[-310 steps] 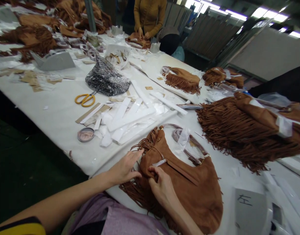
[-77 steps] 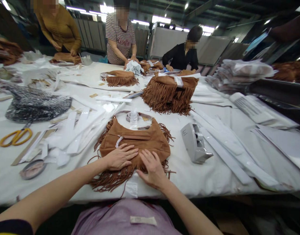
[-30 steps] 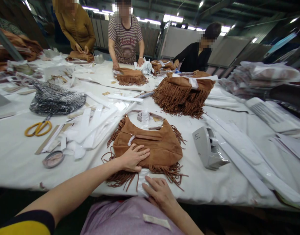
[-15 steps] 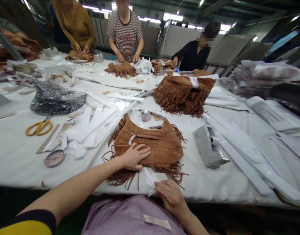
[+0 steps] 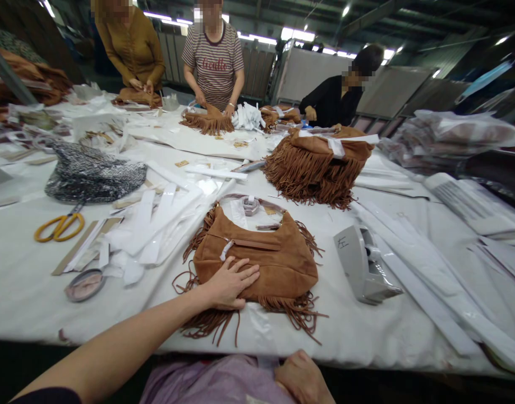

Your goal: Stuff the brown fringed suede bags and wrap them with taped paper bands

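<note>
A brown suede handbag (image 5: 257,264) with fringe lies on the white-covered table in front of me. My left hand (image 5: 230,285) rests flat on its lower front, fingers spread, beside the white-wrapped zip pull (image 5: 226,249). From under the bag's lower edge a translucent plastic strip (image 5: 261,325) runs over the table edge towards my lap. My right hand (image 5: 303,379) is closed at the strip's lower end, its fingertips partly hidden. The bag's wrapped strap (image 5: 257,200) arches behind it.
A tape dispenser (image 5: 364,266) stands on the right, with long white strips (image 5: 413,280) beyond it. Fringed bags (image 5: 318,165) are piled behind. To the left lie yellow-handled scissors (image 5: 59,226), a tape roll (image 5: 84,285) and a black-and-white fabric piece (image 5: 95,174). Several co-workers stand across the table.
My right hand has drawn down and back from the table edge towards my lap, with the strip stretching after it. My left hand stays on the handbag.
</note>
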`<state>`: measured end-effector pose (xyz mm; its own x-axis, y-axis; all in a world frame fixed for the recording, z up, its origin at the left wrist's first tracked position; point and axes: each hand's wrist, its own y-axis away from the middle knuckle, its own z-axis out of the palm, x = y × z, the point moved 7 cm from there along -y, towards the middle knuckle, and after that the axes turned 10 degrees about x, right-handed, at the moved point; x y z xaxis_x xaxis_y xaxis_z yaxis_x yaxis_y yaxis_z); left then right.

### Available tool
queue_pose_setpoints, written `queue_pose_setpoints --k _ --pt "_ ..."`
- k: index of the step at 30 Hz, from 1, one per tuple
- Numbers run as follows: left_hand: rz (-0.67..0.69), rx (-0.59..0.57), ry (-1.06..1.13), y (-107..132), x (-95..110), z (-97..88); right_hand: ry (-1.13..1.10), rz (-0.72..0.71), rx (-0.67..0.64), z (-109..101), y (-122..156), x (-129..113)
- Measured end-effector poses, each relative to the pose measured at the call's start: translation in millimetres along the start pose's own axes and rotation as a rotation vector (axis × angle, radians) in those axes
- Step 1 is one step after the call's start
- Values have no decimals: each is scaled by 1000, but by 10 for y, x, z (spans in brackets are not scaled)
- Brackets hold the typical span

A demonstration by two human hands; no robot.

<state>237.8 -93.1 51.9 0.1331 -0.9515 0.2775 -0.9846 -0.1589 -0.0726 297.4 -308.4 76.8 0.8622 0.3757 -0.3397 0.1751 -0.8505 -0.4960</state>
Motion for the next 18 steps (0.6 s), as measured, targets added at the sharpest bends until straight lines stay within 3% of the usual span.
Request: queue_pose_setpoints --k 3,6,7,9,12,14,18 --pt "4 14 16 -1 9 -13 -20 222 4 -171 -396 348" --pt "10 24 30 -5 19 -15 42 524 226 -408 -1165 985" --pt "8 27 35 -7 18 -12 54 612 239 -403 -1444 1207" --pt "-3 32 49 -14 12 2 46 696 87 -214 -1979 1565" --pt "-17 32 75 -27 1 34 38 694 7 70 -2523 1876" --pt "-21 30 93 -35 -5 52 34 690 -21 264 -2680 1985" --pt "-24 30 122 -49 -7 65 24 713 -98 607 -2727 2135"
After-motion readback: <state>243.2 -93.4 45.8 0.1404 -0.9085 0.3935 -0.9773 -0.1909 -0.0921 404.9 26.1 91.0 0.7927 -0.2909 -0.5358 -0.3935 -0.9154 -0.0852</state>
